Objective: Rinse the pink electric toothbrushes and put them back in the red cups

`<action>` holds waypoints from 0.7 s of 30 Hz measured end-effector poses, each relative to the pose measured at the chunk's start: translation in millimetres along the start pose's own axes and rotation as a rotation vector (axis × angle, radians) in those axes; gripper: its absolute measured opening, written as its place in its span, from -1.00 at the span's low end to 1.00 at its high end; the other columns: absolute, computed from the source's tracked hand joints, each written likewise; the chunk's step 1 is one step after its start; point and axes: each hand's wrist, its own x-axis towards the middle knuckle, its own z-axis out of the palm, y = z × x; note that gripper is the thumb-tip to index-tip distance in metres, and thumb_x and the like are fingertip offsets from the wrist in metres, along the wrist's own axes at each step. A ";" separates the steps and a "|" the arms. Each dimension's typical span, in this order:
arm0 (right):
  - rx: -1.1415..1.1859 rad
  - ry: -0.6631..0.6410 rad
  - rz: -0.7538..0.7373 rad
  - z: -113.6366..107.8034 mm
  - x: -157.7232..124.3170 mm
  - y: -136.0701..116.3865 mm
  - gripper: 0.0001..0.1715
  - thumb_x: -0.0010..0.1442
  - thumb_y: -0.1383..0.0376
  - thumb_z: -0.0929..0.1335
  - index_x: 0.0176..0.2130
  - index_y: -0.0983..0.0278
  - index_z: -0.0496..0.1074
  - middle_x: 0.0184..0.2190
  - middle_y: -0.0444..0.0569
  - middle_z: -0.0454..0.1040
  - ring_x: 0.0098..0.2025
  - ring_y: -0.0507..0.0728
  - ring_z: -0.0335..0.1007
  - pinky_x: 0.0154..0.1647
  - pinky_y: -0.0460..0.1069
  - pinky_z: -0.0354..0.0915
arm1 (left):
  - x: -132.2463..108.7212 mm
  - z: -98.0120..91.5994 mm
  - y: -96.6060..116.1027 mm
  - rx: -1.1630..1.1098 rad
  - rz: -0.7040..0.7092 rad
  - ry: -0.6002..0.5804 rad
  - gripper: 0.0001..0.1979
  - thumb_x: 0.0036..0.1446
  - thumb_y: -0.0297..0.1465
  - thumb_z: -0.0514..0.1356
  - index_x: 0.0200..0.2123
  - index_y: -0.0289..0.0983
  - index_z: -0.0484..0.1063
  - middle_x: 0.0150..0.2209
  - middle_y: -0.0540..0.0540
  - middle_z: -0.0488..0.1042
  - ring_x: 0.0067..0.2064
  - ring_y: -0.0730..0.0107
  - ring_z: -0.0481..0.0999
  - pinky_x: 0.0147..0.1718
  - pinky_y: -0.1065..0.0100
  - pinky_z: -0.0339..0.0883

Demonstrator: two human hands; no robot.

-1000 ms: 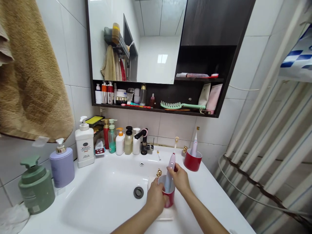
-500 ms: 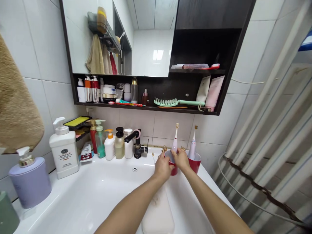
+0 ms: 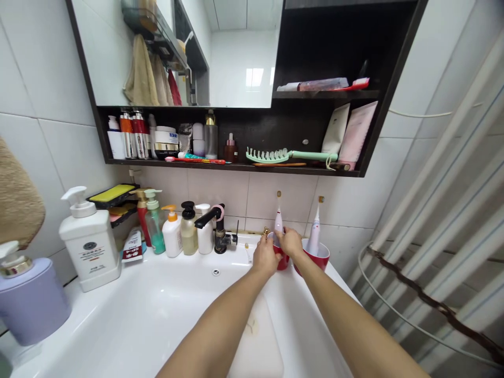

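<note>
My left hand (image 3: 265, 258) is wrapped round a red cup (image 3: 281, 260) at the back right corner of the white sink (image 3: 157, 315). A pink electric toothbrush (image 3: 279, 218) stands upright in that cup. My right hand (image 3: 290, 242) is closed over the cup's rim, at the base of the toothbrush. Right beside it stands a second red cup (image 3: 317, 255) with another electric toothbrush (image 3: 315, 229) in it, against the tiled wall.
A black tap (image 3: 216, 227) and several pump bottles (image 3: 173, 231) line the back of the sink. A large white dispenser (image 3: 88, 241) and a purple one (image 3: 27, 296) stand at left. A shelf above holds a green hairbrush (image 3: 283, 155). A striped curtain (image 3: 444, 220) hangs at right.
Both hands carried the red cup with the pink toothbrush from the front of the sink to the back right corner, beside the second red cup. The view moved closer.
</note>
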 end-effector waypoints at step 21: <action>1.309 -0.133 -0.317 -132.5 -165.7 -125.0 -0.30 -0.12 0.37 0.20 -0.01 0.06 -0.18 -0.68 -0.32 0.14 -0.68 -0.10 0.01 -0.67 -0.18 0.05 | -112.8 -157.9 115.8 -1.145 0.239 -0.176 -0.23 -0.28 -0.48 0.12 -0.01 -0.11 -0.26 -0.64 0.18 0.17 -0.66 0.71 0.14 -0.63 0.56 0.05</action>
